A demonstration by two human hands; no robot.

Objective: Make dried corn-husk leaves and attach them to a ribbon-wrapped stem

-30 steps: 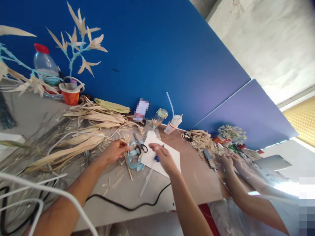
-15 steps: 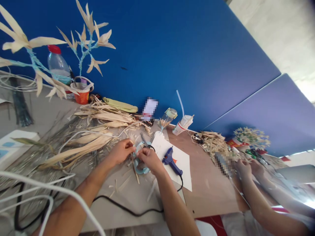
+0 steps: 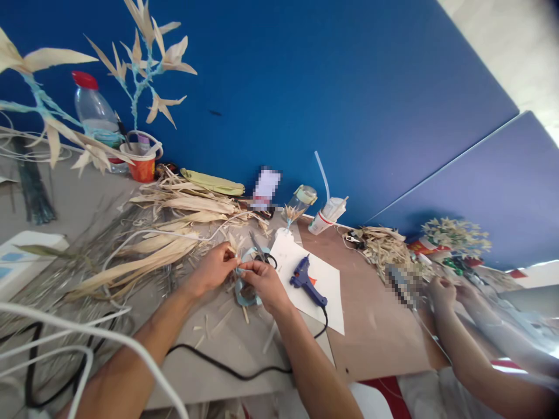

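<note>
My left hand (image 3: 215, 266) is closed in a pinch around the stem of a small dried-husk flower (image 3: 232, 237), its pale tip showing above the fingers. Against it, my right hand (image 3: 265, 284) pinches a thin bit of light blue tape at the stem; the fingers hide most of it. Below the hands lies a light blue tape roll (image 3: 244, 298), partly covered by the right hand. Black-handled scissors (image 3: 261, 250) lie just beyond the right fingers. A blue glue gun (image 3: 308, 282) rests on white paper (image 3: 334, 302) to the right.
Dried husks (image 3: 174, 244) and thin wires spread left of the hands. Behind are a glass jar (image 3: 301, 201), a paper cup (image 3: 323, 221) and husk-flower branches (image 3: 142, 87) by a red cup (image 3: 142, 169). White cables loop at the lower left. Another person's hands (image 3: 445, 297) work at far right.
My right hand has shifted slightly up and left, its fingertips now meeting the left fingers at the stem. The left hand stays nearly in place. The view has tilted slightly.
</note>
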